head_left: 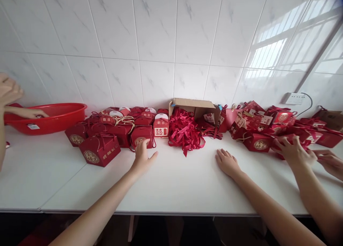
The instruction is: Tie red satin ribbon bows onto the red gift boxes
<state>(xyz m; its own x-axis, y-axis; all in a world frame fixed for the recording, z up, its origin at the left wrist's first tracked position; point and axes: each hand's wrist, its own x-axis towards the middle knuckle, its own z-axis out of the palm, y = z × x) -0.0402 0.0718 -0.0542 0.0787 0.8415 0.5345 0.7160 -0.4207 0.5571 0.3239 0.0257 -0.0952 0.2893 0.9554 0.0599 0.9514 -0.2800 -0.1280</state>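
My left hand (143, 156) reaches forward with its fingers spread, the fingertips at the lower front of a red gift box (142, 136) with a gold emblem. It holds nothing. My right hand (227, 162) lies flat and open on the white table (177, 181), apart from any object. Between and beyond my hands, a pile of red ribbons (184, 130) spills from a tipped cardboard box (195, 106). A cluster of assembled red gift boxes (107, 131) stands to the left of my left hand.
A co-worker's two hands (294, 151) handle red boxes in a heap (268, 126) at the right. Another person's hands (16, 103) are at a red plastic basin (53, 119) on the far left. A tiled wall with a socket (294, 98) backs the table.
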